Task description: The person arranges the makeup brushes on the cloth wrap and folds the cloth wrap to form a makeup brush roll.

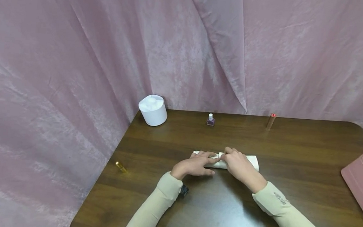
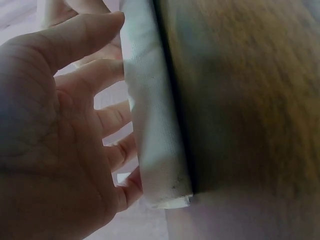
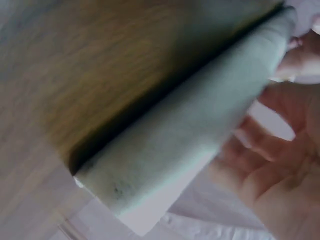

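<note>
A white fabric roll lies crosswise on the brown table, mostly covered by both hands. My left hand rests over its left part, fingers spread and fairly straight, thumb on the near side. In the left wrist view the fingertips reach the top of the roll. My right hand grips the roll near its middle with bent fingers, close to the left fingertips. Seen from the right wrist, the roll widens toward its right end, and the right hand's fingers curl over its far side.
Behind the hands stand a white round container, a purple nail polish bottle and a brown-red tube. A small gold tube is at the left. A pink case stands at the right edge; pink curtains hang behind.
</note>
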`<state>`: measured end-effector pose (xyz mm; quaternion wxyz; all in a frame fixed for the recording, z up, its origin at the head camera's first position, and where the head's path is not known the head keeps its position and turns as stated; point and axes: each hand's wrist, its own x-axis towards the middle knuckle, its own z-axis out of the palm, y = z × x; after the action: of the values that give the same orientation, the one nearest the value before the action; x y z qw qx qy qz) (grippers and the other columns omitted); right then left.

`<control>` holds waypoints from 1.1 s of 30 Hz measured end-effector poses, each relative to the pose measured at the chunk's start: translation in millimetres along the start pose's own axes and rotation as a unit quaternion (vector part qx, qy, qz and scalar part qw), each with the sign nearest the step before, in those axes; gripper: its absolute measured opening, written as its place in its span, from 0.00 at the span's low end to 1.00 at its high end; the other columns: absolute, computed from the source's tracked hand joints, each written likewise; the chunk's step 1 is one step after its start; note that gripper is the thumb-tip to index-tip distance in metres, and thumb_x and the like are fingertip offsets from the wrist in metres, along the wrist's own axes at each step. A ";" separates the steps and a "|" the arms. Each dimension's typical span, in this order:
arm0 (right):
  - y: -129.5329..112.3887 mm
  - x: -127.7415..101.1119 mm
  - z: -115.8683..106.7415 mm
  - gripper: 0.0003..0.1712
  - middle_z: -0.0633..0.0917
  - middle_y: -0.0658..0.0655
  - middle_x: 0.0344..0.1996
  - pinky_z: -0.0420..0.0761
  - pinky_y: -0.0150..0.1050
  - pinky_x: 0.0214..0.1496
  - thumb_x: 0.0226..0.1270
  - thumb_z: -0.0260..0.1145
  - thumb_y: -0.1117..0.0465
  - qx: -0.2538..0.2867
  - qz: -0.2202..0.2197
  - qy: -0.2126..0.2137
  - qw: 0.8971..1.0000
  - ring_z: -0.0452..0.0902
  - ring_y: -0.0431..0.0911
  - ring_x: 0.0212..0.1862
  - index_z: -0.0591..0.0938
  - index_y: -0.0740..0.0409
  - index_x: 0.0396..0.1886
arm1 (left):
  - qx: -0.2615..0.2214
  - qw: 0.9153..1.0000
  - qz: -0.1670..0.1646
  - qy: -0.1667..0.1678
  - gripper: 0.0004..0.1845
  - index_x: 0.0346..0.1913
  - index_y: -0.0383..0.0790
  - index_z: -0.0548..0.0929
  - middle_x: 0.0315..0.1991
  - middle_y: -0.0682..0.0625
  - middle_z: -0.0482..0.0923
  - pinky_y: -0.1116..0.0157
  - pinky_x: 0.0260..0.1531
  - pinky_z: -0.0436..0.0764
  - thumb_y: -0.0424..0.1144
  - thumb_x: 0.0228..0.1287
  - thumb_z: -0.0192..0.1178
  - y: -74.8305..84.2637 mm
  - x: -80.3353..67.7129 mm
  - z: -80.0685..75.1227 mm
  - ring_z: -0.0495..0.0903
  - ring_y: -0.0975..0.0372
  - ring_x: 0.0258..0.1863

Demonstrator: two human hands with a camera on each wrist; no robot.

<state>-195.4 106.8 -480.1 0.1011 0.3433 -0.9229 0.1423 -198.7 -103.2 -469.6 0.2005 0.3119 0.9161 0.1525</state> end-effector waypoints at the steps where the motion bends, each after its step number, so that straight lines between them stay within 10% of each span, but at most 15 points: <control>1: 0.4 -2.1 -1.2 0.11 0.78 0.56 0.30 0.79 0.47 0.27 0.60 0.66 0.76 0.006 0.004 -0.004 1.000 0.77 0.54 0.30 0.89 0.60 0.36 | 0.003 1.000 -0.001 0.000 0.33 0.78 0.54 0.64 0.77 0.50 0.59 0.45 0.69 0.59 0.49 0.74 0.60 -0.1 -0.3 0.7 0.59 0.52 0.73; 8: 4.4 -14.4 -12.3 0.18 0.83 0.61 0.39 0.80 0.52 0.33 0.63 0.70 0.70 0.031 0.029 -0.029 0.999 0.79 0.58 0.38 0.87 0.60 0.53 | 0.015 0.999 -0.009 0.033 0.27 0.75 0.53 0.70 0.75 0.49 0.64 0.42 0.68 0.61 0.42 0.76 0.58 0.1 -0.6 0.1 0.64 0.52 0.71; 23: 3.1 -24.0 -16.2 0.20 0.82 0.66 0.48 0.77 0.71 0.44 0.67 0.69 0.66 0.045 0.092 -0.061 0.993 0.79 0.67 0.49 0.83 0.61 0.59 | 0.037 0.997 -0.010 0.067 0.27 0.73 0.50 0.73 0.70 0.48 0.70 0.48 0.64 0.67 0.37 0.74 0.60 -6.2 6.7 0.4 0.68 0.53 0.66; 33: 19.7 -26.7 -26.0 0.25 0.78 0.73 0.57 0.71 0.71 0.55 0.70 0.67 0.62 0.068 0.080 -0.018 0.994 0.74 0.70 0.59 0.78 0.69 0.62 | -0.032 0.994 0.007 0.108 0.23 0.70 0.41 0.75 0.67 0.46 0.73 0.55 0.67 0.67 0.42 0.76 0.57 -19.0 6.4 -9.9 0.70 0.54 0.67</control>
<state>-186.3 145.9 -467.1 0.0491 0.2772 -0.9372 0.2058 -217.6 -115.1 -470.4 0.1092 0.2933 0.9250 0.2156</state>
